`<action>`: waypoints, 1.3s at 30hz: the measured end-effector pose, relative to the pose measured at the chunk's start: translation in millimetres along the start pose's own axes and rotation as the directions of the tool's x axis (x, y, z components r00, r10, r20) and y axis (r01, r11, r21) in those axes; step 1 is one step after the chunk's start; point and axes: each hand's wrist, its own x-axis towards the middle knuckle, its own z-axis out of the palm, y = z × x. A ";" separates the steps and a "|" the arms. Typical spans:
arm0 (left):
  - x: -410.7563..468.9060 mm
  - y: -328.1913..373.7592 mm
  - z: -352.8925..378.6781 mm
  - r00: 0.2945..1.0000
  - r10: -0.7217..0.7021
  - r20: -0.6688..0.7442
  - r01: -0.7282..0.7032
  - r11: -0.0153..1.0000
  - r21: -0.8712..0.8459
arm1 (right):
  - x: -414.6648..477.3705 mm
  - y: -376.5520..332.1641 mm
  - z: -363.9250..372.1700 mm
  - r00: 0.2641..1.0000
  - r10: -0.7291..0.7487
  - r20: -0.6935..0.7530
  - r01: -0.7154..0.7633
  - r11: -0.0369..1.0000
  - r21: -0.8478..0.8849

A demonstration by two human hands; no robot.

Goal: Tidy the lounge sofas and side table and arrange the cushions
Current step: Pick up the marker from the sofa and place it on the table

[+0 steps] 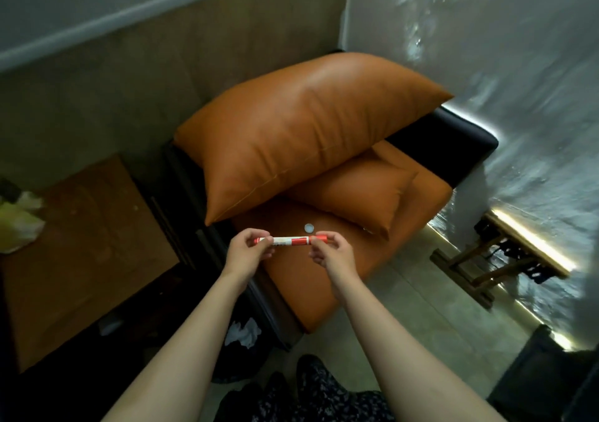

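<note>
This is looking like a lounge, a room for sitting. An orange sofa (324, 279) with black sides is standing in a corner. A big cushion (291, 136) and a small cushion (356, 194) are lying on it. A brown wooden counter (81, 243) is sitting just beside it. Strip lights (531, 243) are glowing along the shiny wall (534, 81).

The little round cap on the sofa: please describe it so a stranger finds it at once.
Find the orange sofa seat with a big cushion lying over a small cushion. Just in front of them, beyond the red and white marker held by the left hand and the right hand, lies the cap. It is the only small pale disc on the seat.
</note>
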 end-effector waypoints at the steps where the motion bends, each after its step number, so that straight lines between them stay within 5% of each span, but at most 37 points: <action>1: -1.6 6.0 -2.1 1.000 0.016 -0.008 -0.016 1.000 0.001 | 0.3 -4.8 3.1 1.000 -0.016 0.005 0.016 1.000 0.002; 21: -7.9 55.6 -113.4 0.969 0.177 -0.172 -0.157 0.980 0.125 | -17.5 -48.9 114.4 0.945 -0.238 0.223 0.266 0.958 -0.104; 39: -15.8 -26.8 -475.1 0.924 0.090 -0.372 -0.095 0.995 0.005 | -121.5 77.2 437.0 0.892 -0.196 0.407 0.331 0.897 -0.293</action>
